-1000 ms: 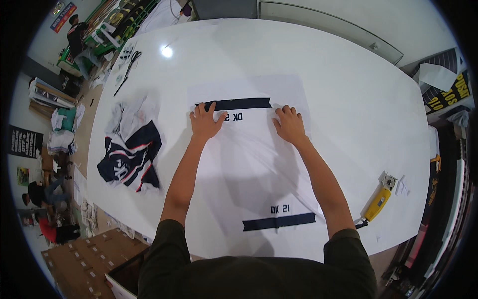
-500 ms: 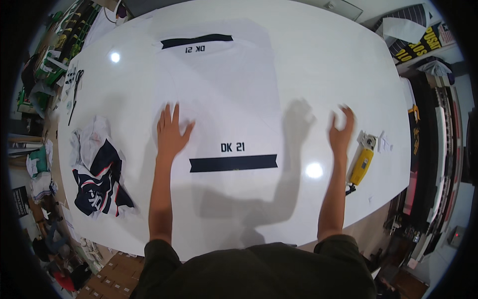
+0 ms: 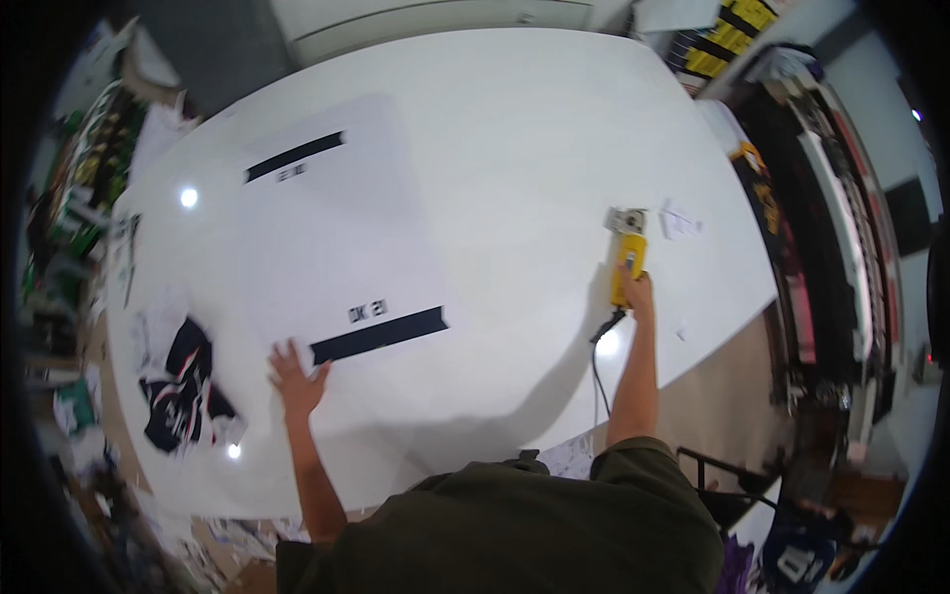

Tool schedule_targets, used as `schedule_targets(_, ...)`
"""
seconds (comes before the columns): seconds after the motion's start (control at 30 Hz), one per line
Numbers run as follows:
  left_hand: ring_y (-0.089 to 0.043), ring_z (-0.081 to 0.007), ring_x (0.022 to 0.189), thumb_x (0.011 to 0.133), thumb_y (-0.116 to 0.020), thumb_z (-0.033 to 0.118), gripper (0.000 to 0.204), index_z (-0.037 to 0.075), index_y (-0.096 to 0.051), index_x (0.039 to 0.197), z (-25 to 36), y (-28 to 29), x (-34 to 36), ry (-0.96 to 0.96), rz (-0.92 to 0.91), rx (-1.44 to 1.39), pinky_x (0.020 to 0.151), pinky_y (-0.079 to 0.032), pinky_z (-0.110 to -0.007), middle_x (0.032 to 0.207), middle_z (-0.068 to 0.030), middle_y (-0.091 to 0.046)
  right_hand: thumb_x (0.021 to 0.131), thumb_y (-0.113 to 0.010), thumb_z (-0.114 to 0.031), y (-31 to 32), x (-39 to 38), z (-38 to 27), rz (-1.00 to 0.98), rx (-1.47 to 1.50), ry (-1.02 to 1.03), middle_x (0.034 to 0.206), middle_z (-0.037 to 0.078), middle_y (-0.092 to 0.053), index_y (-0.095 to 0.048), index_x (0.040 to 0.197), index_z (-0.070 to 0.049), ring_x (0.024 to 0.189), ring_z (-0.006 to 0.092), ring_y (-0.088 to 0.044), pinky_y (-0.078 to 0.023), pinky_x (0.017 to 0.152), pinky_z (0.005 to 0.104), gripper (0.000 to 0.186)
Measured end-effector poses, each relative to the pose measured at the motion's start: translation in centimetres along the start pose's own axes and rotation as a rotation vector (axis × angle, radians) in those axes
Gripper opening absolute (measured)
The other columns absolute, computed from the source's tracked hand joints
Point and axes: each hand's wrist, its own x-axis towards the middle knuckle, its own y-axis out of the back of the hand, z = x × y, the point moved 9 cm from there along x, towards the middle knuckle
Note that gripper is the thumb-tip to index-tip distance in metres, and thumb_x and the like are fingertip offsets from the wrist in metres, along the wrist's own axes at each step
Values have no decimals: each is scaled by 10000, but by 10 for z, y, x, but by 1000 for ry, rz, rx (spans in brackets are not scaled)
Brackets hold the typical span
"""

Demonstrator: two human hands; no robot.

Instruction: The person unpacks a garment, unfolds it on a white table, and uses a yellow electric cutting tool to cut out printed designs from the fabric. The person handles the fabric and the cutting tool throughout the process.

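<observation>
A white printed fabric sheet (image 3: 341, 233) lies flat on the left half of the white table (image 3: 524, 148). It carries a dark band and small dark lettering near each end. My left hand (image 3: 299, 381) rests with fingers spread by the sheet's near left corner, beside the near band. Over to the right, my right hand (image 3: 635, 287) is wrapped round the yellow body of an electric fabric cutter (image 3: 630, 247). The cutter's metal head points away from me, and a black cord trails from its near end toward the table's edge.
A crumpled white and navy fabric heap (image 3: 183, 381) lies at the table's left. Scissors (image 3: 131, 257) are near the far left edge, paper scraps (image 3: 681, 220) right of the cutter. Rolls of material (image 3: 811, 198) line a rack beyond the right edge.
My right hand has come down and taken hold of the fabric cutter. My left hand has moved nearer to me, to the sheet's near corner. The view has turned and shifted right.
</observation>
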Motion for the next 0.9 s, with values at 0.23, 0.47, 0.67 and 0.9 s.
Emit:
schedule_targets(0.23,-109,-489,1558,887,-572,730,942,226,-295,1633,75,-28,-42,-68,24,-71,1099,-139,-831,1720,-181,-120,960,-723,-411,-27,-19,38,-513,954,-35,1162,111,-640,-561,1305,-45,969,261,-680,-596,789,360,529)
schedule_targets(0.47,-74,-493,1561,904,-554,729,929,243,-268,1643,71,-27,-94,-13,-79,-72,1145,-92,-787,1717,-209,-85,967,-674,-336,-38,-168,34,-432,437,25,970,134,-629,-464,1218,-43,699,259,-708,-589,514,350,439)
schedule_targets(0.67,-84,-501,1555,883,-578,723,938,243,-293,1637,59,-41,-121,-59,41,-67,1126,-93,-809,1718,-206,-96,896,-731,-187,-59,-317,18,-490,-53,282,924,191,-652,-385,1248,-33,663,283,-707,-595,520,395,517)
schedule_targets(0.9,-57,-549,1541,894,-574,712,908,254,-308,1632,56,-17,-137,-78,-145,-72,1132,-65,-808,1708,-224,-111,855,-765,-175,-56,-401,-4,-434,-342,503,988,347,-680,-358,1337,14,941,513,-686,-552,814,525,659)
